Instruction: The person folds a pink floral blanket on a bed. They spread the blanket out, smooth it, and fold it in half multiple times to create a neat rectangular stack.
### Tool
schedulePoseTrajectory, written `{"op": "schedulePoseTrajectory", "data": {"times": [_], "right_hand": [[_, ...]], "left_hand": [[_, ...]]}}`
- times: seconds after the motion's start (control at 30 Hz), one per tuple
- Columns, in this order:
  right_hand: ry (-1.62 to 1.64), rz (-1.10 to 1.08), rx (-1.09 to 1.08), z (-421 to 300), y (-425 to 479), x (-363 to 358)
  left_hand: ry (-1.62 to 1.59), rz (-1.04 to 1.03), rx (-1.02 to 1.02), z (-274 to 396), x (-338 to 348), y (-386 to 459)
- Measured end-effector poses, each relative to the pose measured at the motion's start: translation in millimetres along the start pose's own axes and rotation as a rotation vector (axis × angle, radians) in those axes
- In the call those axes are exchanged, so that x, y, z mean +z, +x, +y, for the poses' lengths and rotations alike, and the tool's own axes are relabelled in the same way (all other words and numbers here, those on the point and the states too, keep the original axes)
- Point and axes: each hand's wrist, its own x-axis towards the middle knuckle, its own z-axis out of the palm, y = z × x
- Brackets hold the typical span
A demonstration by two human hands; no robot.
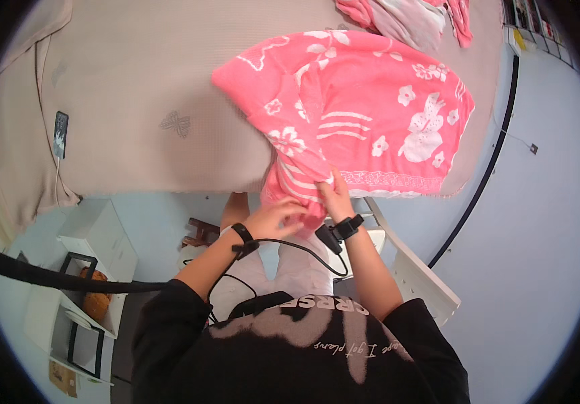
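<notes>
A pink towel (350, 101) with white flowers and stripes lies rumpled over the beige bed cover (118, 126), and its near left part is bunched and hangs past the bed's edge. At the bunched part, my right hand (338, 199) grips the cloth, thumb and fingers closed around its edge. My left hand (277, 217) is beside it at the hanging fabric, slightly blurred, with its fingers spread and bent; whether they touch the cloth is hard to tell. A second pink and white cloth (411, 22) lies crumpled at the top right of the bed.
A phone (60, 135) with a white cable lies on the bed's left side. White shelves (83, 242) stand at lower left, a white chair (421, 283) near my right arm and a brown wooden stool (203, 232) below the bed's edge. A black cable (305, 245) loops between my wrists.
</notes>
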Motion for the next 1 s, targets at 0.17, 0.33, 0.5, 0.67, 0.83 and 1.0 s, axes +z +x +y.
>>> {"op": "schedulePoseTrajectory", "data": {"times": [0.17, 0.33, 0.5, 0.67, 0.83, 1.0], "right_hand": [[0.108, 0.074, -0.025, 13.9, -7.4, -57.0], [-0.026, 0.089, -0.132, 17.4, -16.2, -91.0], [0.195, 0.057, -0.072, 29.6, -22.7, -113.7], [0.036, -0.013, -0.109, -6.1, -39.5, -147.7], [0.062, -0.001, -0.222, -41.4, -60.4, -226.3], [0.175, 0.203, -0.218, -42.9, -60.7, -359.0]], "left_hand": [[-0.58, 0.453, -0.26, -66.9, -45.8, 41.4], [-0.465, 0.568, -0.281, 41.9, -102.9, 114.8], [-0.091, 0.479, -0.337, 63.9, -96.5, 174.1], [-0.109, 0.615, -0.222, 95.9, -87.6, 218.5], [-0.208, 0.678, 0.025, 180.3, -60.8, 290.4], [-0.222, 0.11, 0.241, 278.7, -3.0, 406.0]]}}
